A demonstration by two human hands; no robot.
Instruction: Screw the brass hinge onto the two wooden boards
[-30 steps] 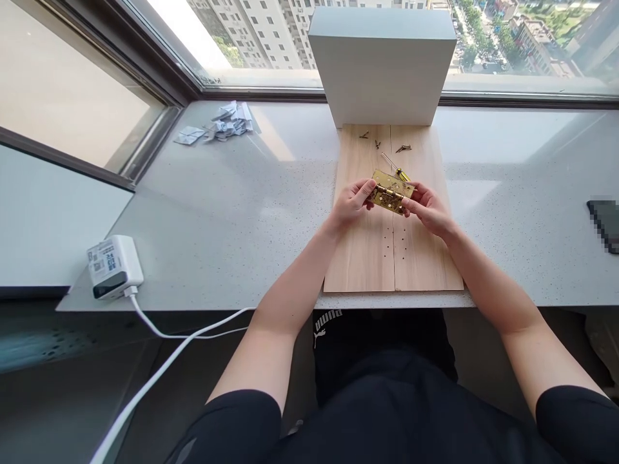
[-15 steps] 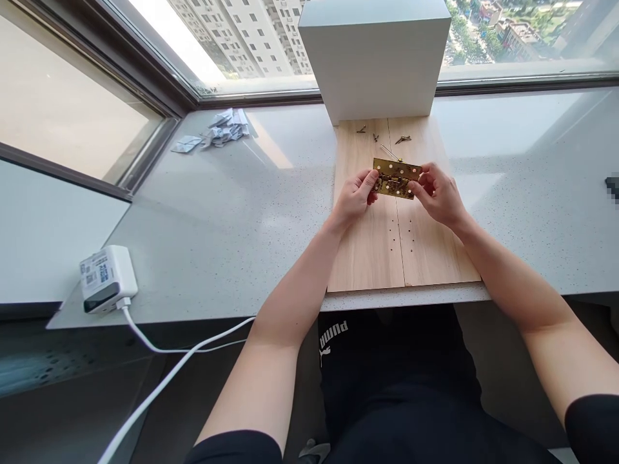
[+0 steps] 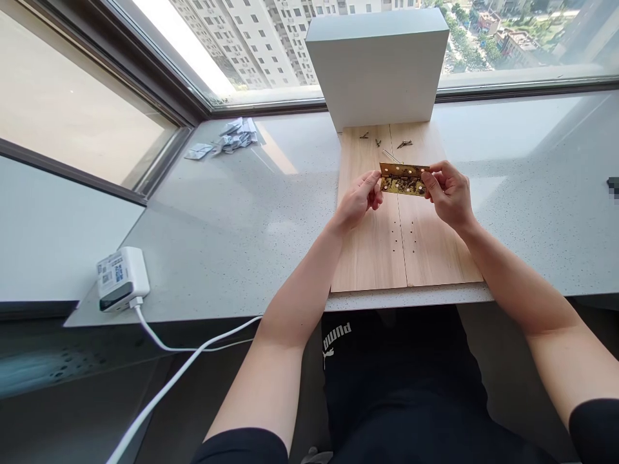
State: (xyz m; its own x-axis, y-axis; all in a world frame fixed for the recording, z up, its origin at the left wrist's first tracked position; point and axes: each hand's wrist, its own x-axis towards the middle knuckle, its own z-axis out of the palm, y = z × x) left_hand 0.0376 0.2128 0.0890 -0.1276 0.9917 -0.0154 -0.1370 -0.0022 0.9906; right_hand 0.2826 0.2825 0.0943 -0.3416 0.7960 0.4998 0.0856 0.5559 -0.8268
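A brass hinge (image 3: 404, 179), opened out and covered in dark blotches, is held above two wooden boards. My left hand (image 3: 358, 198) pinches its left end between thumb and fingers. At the other end my right hand (image 3: 451, 194) grips it, thumb on the front face. The left board (image 3: 365, 258) and right board (image 3: 442, 258) lie side by side with a seam between them. Small dark holes (image 3: 395, 241) run in rows along the seam below the hinge. Behind it a thin, pale rod-like tool (image 3: 391, 156) shows in part, its other end hidden.
Small screws (image 3: 405, 144) lie in little groups at the far end of the boards. A white box (image 3: 382, 84) stands behind them by the window. Small packets (image 3: 239, 135) are piled at the back left. A white device (image 3: 123, 278) with a cable sits at the left edge.
The hinge has tilted in my hands, so its upper leaf looks narrower. My right thumb has moved up along its right end. The whole view has shifted slightly.
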